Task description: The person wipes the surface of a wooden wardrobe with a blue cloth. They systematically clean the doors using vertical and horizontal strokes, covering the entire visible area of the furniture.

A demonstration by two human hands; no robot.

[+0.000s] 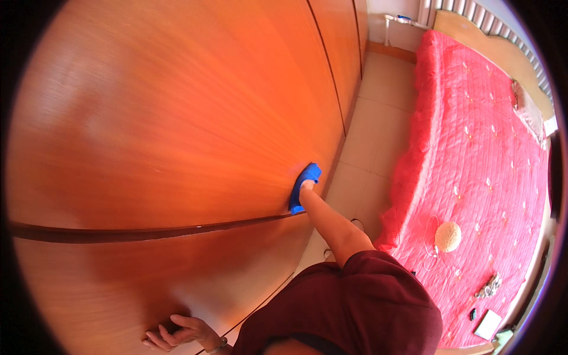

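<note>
A blue cloth lies against the orange-brown wooden wardrobe door, low down by the dark gap between two panels. My right hand presses on it at the end of an outstretched arm, with the fingers mostly hidden by the cloth. At the lower left, my left hand is held at another glossy wardrobe panel, fingers apart and nothing in them. Whether it touches the wood I cannot tell. A bracelet or watch circles that wrist.
Right of a tiled floor strip stands a bed with a pink-red quilt. On it are a round woven object with a white cord, a crumpled patterned cloth and a white flat item. A radiator is behind the headboard.
</note>
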